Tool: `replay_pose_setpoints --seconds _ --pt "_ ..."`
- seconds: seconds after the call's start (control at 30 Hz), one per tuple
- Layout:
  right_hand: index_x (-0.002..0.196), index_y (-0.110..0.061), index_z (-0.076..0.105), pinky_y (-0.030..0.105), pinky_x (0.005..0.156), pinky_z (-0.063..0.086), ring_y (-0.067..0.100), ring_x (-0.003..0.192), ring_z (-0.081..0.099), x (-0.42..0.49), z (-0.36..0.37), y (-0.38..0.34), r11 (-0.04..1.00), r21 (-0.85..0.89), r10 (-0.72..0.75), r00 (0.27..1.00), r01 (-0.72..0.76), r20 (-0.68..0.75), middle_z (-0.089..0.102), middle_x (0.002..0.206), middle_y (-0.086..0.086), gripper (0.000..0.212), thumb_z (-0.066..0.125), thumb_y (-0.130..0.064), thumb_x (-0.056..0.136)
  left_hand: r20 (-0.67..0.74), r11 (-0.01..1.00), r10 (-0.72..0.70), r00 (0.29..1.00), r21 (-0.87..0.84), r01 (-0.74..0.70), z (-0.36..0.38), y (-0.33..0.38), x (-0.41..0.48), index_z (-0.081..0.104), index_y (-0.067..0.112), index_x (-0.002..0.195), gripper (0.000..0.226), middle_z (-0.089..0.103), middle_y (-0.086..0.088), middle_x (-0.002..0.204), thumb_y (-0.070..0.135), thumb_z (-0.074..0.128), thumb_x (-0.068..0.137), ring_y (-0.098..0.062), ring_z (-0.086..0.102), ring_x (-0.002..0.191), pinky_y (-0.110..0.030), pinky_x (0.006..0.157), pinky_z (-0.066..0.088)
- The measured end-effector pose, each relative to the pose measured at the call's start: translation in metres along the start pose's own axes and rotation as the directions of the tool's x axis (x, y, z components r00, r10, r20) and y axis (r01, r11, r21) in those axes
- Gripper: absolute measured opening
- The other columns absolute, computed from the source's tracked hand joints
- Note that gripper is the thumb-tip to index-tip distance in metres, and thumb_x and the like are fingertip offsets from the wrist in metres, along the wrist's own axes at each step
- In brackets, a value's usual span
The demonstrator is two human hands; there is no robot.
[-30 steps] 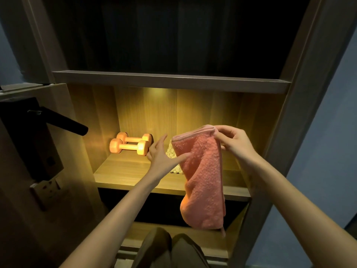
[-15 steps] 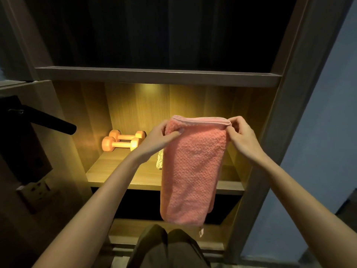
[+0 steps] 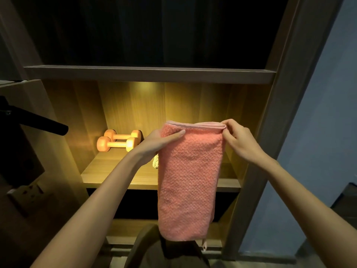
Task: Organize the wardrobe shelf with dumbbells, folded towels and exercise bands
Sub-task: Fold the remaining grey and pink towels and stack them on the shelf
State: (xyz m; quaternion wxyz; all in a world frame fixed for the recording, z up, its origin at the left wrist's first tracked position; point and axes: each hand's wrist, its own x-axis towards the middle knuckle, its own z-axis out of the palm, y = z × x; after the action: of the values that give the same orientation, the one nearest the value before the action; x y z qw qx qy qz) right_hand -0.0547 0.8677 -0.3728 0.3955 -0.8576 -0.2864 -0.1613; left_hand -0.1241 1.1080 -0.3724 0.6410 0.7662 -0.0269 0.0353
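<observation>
A pink towel (image 3: 188, 180) hangs folded lengthwise in front of the lit wardrobe shelf (image 3: 116, 171). My left hand (image 3: 158, 144) pinches its top left corner, thumb across the front. My right hand (image 3: 239, 140) pinches the top right corner. Two orange dumbbells (image 3: 116, 141) lie side by side at the back left of the shelf. A small pale cloth (image 3: 155, 163) shows on the shelf behind the towel, mostly hidden.
A black door handle (image 3: 38, 122) juts in from the left, with a wall socket (image 3: 29, 192) below it. A dark compartment sits above the upper shelf board (image 3: 150, 74). A lower shelf (image 3: 133, 225) and my knees (image 3: 164, 250) are below. A blue wall (image 3: 318, 151) stands on the right.
My left hand took hold of the towel's top left corner. Both hands spread the top edge flat, and the towel now hangs straight.
</observation>
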Motion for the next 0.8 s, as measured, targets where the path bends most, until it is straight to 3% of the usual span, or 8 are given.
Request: replay_pose_setpoints --seconds 0.1,0.2,0.3,0.53,0.67,0.8 --pt "0.120 -0.019 0.052 0.024 0.071 0.053 0.010 0.083 0.059 -0.003 0.001 0.004 0.993 -0.116 -0.030 0.998 0.024 -0.047 0.057 0.102 -0.008 0.024 0.043 -0.028 0.100 0.016 0.999 -0.039 0.999 -0.005 0.040 0.003 -0.006 0.003 0.064 0.036 0.104 0.046 0.071 0.011 0.103 0.050 0.078 0.062 -0.008 0.066 0.098 -0.023 0.084 0.050" --pt "0.121 -0.020 0.052 0.019 0.060 0.049 0.007 0.073 0.059 -0.004 0.001 0.006 0.988 -0.147 -0.055 0.998 0.054 0.001 0.059 0.095 -0.009 0.024 0.041 -0.028 0.101 0.036 0.998 -0.051 0.998 -0.037 0.052 0.006 -0.013 0.003 0.065 0.033 0.108 0.053 0.071 0.011 0.105 0.049 0.080 0.060 -0.007 0.066 0.099 -0.026 0.087 0.049" --pt "0.122 -0.020 0.049 0.019 0.057 0.049 0.006 0.067 0.057 -0.004 -0.001 0.006 0.970 -0.223 -0.098 0.995 0.098 0.012 0.058 0.091 -0.008 0.024 0.038 -0.026 0.102 -0.030 0.996 -0.035 0.999 -0.088 0.032 0.008 -0.019 0.003 0.064 0.030 0.112 0.058 0.072 0.007 0.107 0.052 0.080 0.060 -0.011 0.067 0.100 -0.027 0.084 0.052" --pt "0.121 -0.022 0.046 0.016 0.047 0.045 0.010 0.054 0.060 -0.006 -0.005 0.010 0.971 -0.225 -0.080 0.997 0.083 0.019 0.056 0.076 -0.010 0.024 0.032 -0.031 0.103 -0.188 0.997 0.069 0.980 0.042 -0.062 0.008 -0.017 0.002 0.066 0.038 0.100 0.023 0.069 0.012 0.101 0.052 0.059 0.083 -0.006 0.062 0.097 -0.025 0.076 0.047" --pt "0.119 -0.023 0.048 0.024 0.057 0.055 0.012 0.071 0.063 -0.009 -0.004 0.012 0.999 -0.046 -0.009 1.000 0.011 0.030 0.059 0.093 -0.008 0.025 0.031 -0.033 0.103 -0.203 0.997 0.065 0.977 0.048 -0.056 0.016 -0.014 0.000 0.063 0.037 0.103 0.021 0.067 0.010 0.105 0.049 0.050 0.092 -0.008 0.059 0.100 -0.027 0.076 0.044" --pt "0.114 -0.024 0.052 0.017 0.052 0.047 0.010 0.078 0.059 -0.015 -0.003 0.012 0.958 0.251 0.100 0.983 -0.137 0.157 0.057 0.101 -0.005 0.024 0.037 -0.038 0.100 -0.246 1.000 0.022 0.969 -0.010 -0.026 0.028 -0.011 -0.003 0.058 0.041 0.103 0.016 0.062 0.010 0.110 0.049 0.049 0.094 -0.009 0.056 0.102 -0.028 0.078 0.044"
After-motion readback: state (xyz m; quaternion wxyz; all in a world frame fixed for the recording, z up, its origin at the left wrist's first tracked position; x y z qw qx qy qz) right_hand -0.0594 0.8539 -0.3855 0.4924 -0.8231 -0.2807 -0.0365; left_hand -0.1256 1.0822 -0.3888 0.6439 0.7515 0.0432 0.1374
